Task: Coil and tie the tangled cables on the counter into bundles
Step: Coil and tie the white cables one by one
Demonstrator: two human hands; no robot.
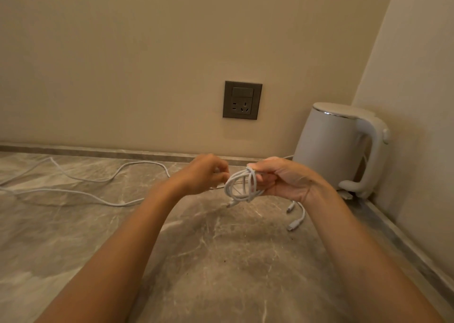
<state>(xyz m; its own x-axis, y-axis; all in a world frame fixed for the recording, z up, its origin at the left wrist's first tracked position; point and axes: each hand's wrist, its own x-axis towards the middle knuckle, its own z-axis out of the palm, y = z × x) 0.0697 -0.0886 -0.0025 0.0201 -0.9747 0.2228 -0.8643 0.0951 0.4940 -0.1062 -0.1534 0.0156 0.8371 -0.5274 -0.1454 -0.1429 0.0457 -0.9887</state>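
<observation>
Right now my right hand (277, 177) holds a small white coil (242, 185) of cable up off the counter (221, 261), just left of the white kettle (341, 145) and a little nearer to me than it is. My fingers are curled round the loops, gripping them at their right side, palm turned toward me. A few turns of the same cable cross over the loops. One plug end hangs from the bottom of the coil, not quite reaching the stone.

My left hand (206, 172) is at the coil's far side from the kettle, close to my right hand. Its fingers are bunched together and seem to pinch a strand at the coil's edge. They are blurred, so I cannot tell the exact grip.

A long loose cable (98, 195), also white, lies in wide wandering curves on the counter well to the left of the kettle, running out past the frame's edge. A short cable (298, 214) with two connector tips lies flat on the counter just in front of the kettle's base, partly hidden under my right wrist.

The kettle stands in the corner where the two walls meet, its handle facing right. A grey wall socket (242, 100) sits up and to the left of the kettle.
</observation>
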